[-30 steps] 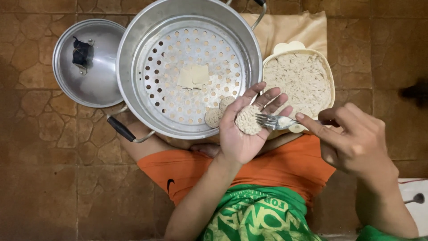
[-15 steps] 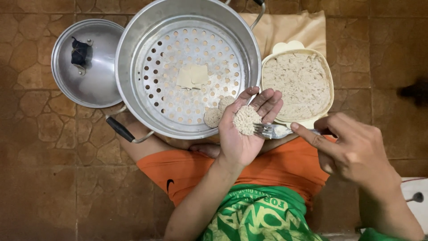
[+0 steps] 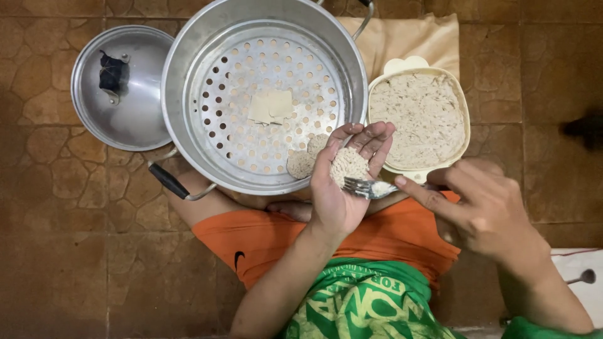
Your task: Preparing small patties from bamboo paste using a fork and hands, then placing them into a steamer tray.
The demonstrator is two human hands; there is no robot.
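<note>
The left hand (image 3: 342, 182) is cupped palm up, fingers loosely curled around a round lump of pale minced filling (image 3: 349, 166) that rests on a wrapper in its palm. The right hand (image 3: 487, 210) pinches the handle of a metal fork (image 3: 372, 187), whose tines lie against the lower edge of that lump. Just beyond the hands stands a cream tub of the same filling (image 3: 418, 119), and to its left a large perforated metal steamer (image 3: 267, 94) with flat square wrappers (image 3: 270, 105) at its centre and two filled rounds (image 3: 308, 157) near its rim. A steamer lid (image 3: 122, 88) lies upturned on the brown tiled floor (image 3: 75, 251).
</note>
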